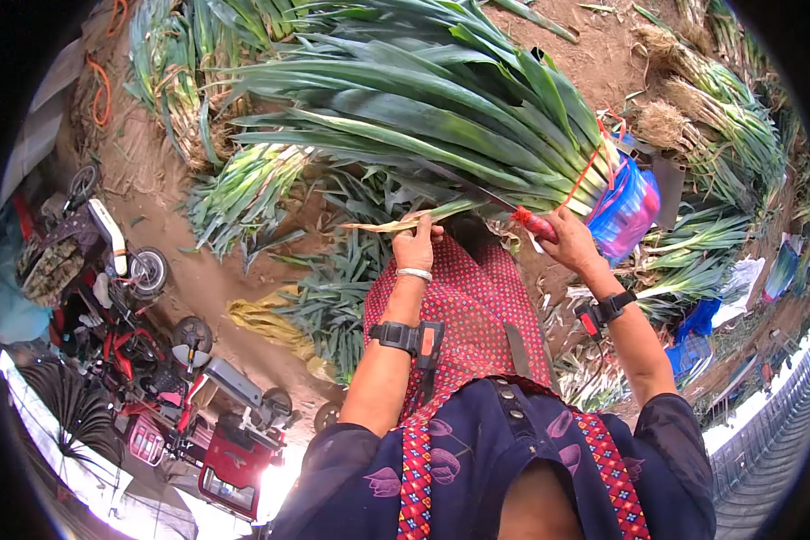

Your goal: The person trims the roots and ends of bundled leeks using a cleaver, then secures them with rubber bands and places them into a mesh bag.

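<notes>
A large bundle of leeks (441, 108) lies in front of me, its green leaves fanned to the left. Red string (588, 169) ties it, and a blue plastic bag (628, 211) wraps the white end. My left hand (416, 241) pinches a long leek leaf (382, 226) with a dry, brownish tip, below the bundle. In my right hand (569, 241) is a knife (533, 223), its red handle gripped by closed fingers. The blade points up and left, against the lower leaves; its edge is partly hidden among them.
More leeks (252, 193) lie on the dirt ground to the left, and others with roots (693, 126) to the right. A yellow sack (270, 319) is at lower left. Electric scooters (148, 270) stand beyond it. My lap is covered by a red patterned apron (477, 306).
</notes>
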### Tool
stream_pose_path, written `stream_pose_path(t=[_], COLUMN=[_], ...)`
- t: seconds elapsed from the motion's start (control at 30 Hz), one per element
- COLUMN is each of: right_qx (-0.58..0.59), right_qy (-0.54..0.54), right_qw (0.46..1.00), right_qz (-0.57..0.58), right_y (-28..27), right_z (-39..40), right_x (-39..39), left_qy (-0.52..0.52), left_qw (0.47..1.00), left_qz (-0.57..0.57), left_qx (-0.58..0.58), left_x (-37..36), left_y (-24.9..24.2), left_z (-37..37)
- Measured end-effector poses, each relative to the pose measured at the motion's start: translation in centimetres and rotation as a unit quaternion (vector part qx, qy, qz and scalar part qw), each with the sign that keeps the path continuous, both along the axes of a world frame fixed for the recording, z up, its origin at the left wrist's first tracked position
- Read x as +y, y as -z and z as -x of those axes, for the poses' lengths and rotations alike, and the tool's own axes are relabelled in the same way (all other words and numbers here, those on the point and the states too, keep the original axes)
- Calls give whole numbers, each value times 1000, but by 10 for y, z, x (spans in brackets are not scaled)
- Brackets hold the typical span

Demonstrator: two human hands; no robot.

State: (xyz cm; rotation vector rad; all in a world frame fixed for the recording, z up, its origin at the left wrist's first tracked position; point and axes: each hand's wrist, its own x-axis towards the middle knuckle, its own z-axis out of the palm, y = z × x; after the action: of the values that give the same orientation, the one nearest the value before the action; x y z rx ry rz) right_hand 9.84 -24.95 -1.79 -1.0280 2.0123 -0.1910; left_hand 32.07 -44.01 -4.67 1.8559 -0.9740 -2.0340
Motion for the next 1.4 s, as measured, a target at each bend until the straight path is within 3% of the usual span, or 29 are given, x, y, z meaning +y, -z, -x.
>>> stream_pose_path(t=[0.17,0.2,0.33,0.4,0.43,0.5,0.53,0.57,0.63,0.73,0.83,0.9,0.97,1.0,1.03,1.1,1.17,1.23,1.27,1.37,1.4], right_qx=[-24,-84,-28,-18,-23,-30,-30,-38,-48,-75,-24,-33,-61,-53,-60,-71,-167,-229,-257,-195,-185], right_qy=[21,27,-16,-37,-35,-31,-51,-43,-19,106,249,368,480,520,554,618,710,756,764,726,739], right_qw=[998,996,996,992,993,994,994,993,993,985,959,918,866,845,820,768,656,550,521,614,614], right_qz=[50,-24,81,115,110,101,97,101,110,114,130,147,127,113,128,153,194,273,281,241,206], right_y=[31,39,49,32,27,11,-1,-13,-33,-83,-91,-95,-89,-78,-69,-51,-39,-26,-12,62,54], right_z=[-33,-38,-62,-61,-61,-62,-59,-57,-53,-36,-33,-28,-20,-16,-10,4,25,40,45,35,43], right_x=[9,6,-29,-51,-52,-49,-45,-37,-21,-13,-1,-12,-24,-30,-39,-59,-94,-134,-149,-180,-201], left_qy=[13,37,81,80,128,-153,-247,-317,-370,-151,62,166,275,335,378,426,538,629,658,742,802], left_qw=[1000,999,995,993,976,985,953,947,912,972,984,957,907,868,838,783,711,675,665,593,506], left_qz=[-9,-10,4,84,127,74,6,47,13,84,150,237,282,329,373,419,441,383,353,313,312], left_qx=[13,17,65,16,-118,-17,176,30,-175,-158,-70,12,146,159,124,170,101,44,14,-7,-57], left_x=[0,3,1,-34,-55,-90,-113,-124,-142,-151,-166,-174,-192,-197,-201,-200,-189,-183,-178,-173,-179], left_y=[-14,-21,-57,-80,-85,-47,-24,-31,-72,-104,-149,-161,-147,-140,-122,-72,-29,60,85,169,198], left_z=[12,18,27,8,-18,-108,-186,-216,-213,-155,-10,94,184,235,281,372,443,491,494,471,448])
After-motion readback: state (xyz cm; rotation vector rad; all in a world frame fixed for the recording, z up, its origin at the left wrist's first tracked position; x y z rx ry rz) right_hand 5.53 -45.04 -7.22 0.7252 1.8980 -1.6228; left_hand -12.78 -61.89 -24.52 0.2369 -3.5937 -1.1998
